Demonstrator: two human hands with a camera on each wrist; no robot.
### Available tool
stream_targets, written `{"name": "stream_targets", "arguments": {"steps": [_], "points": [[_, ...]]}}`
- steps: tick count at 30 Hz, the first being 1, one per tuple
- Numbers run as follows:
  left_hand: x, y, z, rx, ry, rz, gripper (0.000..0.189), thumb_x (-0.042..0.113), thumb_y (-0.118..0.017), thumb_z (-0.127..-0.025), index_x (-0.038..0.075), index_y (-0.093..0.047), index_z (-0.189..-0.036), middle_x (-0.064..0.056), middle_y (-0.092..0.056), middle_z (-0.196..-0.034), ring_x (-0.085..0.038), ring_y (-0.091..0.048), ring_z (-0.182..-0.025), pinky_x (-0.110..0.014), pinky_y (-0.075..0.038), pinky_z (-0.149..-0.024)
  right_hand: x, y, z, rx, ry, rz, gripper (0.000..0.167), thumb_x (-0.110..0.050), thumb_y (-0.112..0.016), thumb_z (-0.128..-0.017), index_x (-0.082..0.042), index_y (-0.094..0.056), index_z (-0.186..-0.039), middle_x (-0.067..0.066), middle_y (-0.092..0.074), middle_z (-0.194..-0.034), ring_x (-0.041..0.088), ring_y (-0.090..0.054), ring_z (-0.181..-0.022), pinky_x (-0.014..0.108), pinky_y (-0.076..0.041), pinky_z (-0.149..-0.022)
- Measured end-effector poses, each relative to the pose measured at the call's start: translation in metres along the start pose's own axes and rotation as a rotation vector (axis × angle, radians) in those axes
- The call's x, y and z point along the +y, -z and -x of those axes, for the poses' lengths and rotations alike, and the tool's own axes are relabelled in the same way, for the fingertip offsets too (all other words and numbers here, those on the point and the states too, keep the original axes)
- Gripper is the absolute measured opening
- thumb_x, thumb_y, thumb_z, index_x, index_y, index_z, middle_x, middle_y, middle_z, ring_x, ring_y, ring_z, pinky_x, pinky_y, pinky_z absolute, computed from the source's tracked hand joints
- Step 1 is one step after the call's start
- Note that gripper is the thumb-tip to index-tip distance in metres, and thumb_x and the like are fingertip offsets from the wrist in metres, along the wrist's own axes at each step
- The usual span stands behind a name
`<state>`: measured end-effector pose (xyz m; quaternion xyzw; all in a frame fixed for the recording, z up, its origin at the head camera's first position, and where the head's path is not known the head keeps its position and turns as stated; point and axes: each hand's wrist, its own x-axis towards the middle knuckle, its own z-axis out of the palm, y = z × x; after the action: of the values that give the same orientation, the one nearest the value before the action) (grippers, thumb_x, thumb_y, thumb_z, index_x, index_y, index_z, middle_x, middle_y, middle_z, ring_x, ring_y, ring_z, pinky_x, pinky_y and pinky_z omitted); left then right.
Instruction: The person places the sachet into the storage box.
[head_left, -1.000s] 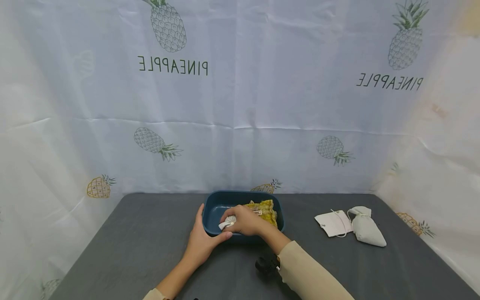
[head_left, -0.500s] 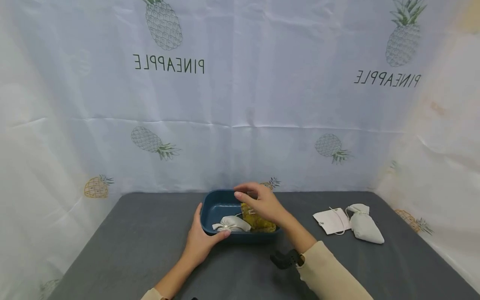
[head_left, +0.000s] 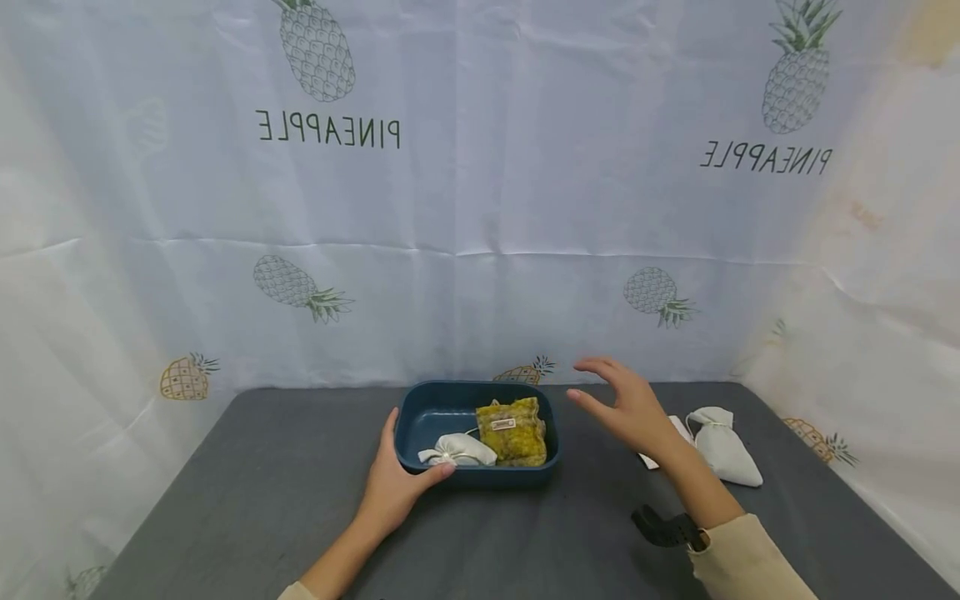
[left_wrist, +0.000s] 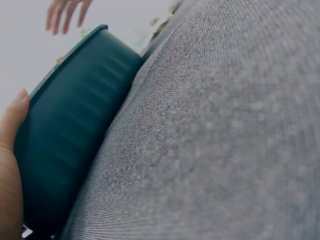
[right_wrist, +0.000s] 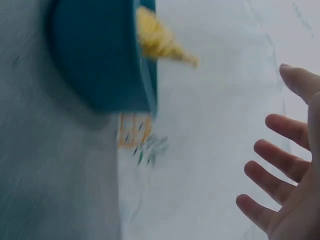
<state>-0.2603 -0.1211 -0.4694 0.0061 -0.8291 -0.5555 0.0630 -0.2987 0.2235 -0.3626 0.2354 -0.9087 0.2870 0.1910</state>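
A dark blue plastic bin (head_left: pixel 480 477) sits on the table with two small bags inside. One is a white drawstring pouch (head_left: pixel 468 448) lying along the front wall; the other, a yellow patterned pouch (head_left: pixel 517 429) with a small pale label, fills the right side. My left hand (head_left: pixel 393 483) holds the bin's front left corner, fingers along the left wall and thumb at the front rim. The thumb shows against the bin's side (left_wrist: pixel 75 115) in the left wrist view. To the right of the bin, my right hand (head_left: pixel 630 412) is in the air, fingers spread and holding nothing.
On the right of the grey table (head_left: pixel 285 467) lies a filled white drawstring pouch (head_left: pixel 727 454). A flat white pouch (head_left: pixel 681 429) beside it is partly hidden by my right arm. A pineapple-print curtain (head_left: pixel 480 317) hangs behind the table's far edge.
My right hand has let go of the white drawstring pouch in the bin, lifted over the yellow pouch and moved right, out of the bin. My left hand has stayed on the bin.
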Motion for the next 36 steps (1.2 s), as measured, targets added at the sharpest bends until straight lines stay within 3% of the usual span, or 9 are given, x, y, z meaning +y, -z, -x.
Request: {"name": "stream_targets", "arguments": {"steps": [5, 13, 23, 31, 36], "points": [[0.000, 0.001, 0.000, 0.000, 0.000, -0.002, 0.123, 0.048, -0.087, -0.076, 0.016, -0.006, -0.164, -0.020, -0.019, -0.168, -0.046, -0.027, -0.151, -0.069, -0.033, -0.113, 0.028, -0.001, 0.024, 0.058, -0.045, 0.111, 0.050, -0.032, -0.071, -0.095, -0.008, -0.060, -0.137, 0.020, -0.058, -0.140, 0.044, -0.056, -0.126, 0.065, -0.048, -0.094], [-0.001, 0.003, -0.002, -0.005, -0.003, -0.026, 0.123, 0.049, -0.086, -0.077, 0.018, -0.005, -0.164, -0.020, -0.018, -0.168, -0.048, -0.029, -0.150, -0.069, -0.035, -0.111, 0.065, -0.010, 0.043, 0.105, -0.117, 0.168, 0.060, -0.034, -0.074, -0.092, -0.005, -0.057, -0.141, 0.025, -0.054, -0.143, 0.049, -0.051, -0.129, 0.068, -0.044, -0.097], [-0.002, 0.005, -0.002, -0.006, -0.003, -0.023, 0.122, 0.048, -0.086, -0.077, 0.017, -0.005, -0.164, -0.020, -0.020, -0.168, -0.047, -0.030, -0.150, -0.068, -0.036, -0.111, 0.100, -0.018, 0.060, 0.005, -0.310, 0.120, 0.088, -0.048, -0.073, -0.090, -0.003, -0.036, -0.156, 0.033, -0.038, -0.155, 0.055, -0.039, -0.139, 0.072, -0.037, -0.103], [-0.002, 0.003, -0.002, -0.008, -0.001, -0.037, 0.123, 0.048, -0.085, -0.077, 0.016, -0.004, -0.164, -0.020, -0.019, -0.168, -0.047, -0.030, -0.150, -0.067, -0.036, -0.111, 0.119, -0.027, 0.069, 0.008, -0.309, 0.219, 0.077, -0.046, -0.071, -0.092, 0.000, -0.046, -0.149, 0.033, -0.046, -0.148, 0.055, -0.047, -0.132, 0.075, -0.037, -0.100], [-0.001, 0.001, -0.002, -0.008, 0.002, -0.032, 0.123, 0.049, -0.085, -0.077, 0.016, -0.004, -0.164, -0.020, -0.018, -0.168, -0.047, -0.029, -0.150, -0.068, -0.035, -0.111, 0.121, -0.029, 0.073, -0.012, -0.322, 0.266, 0.073, -0.046, -0.070, -0.093, 0.000, -0.050, -0.146, 0.033, -0.049, -0.147, 0.054, -0.050, -0.131, 0.070, -0.042, -0.100]]}}
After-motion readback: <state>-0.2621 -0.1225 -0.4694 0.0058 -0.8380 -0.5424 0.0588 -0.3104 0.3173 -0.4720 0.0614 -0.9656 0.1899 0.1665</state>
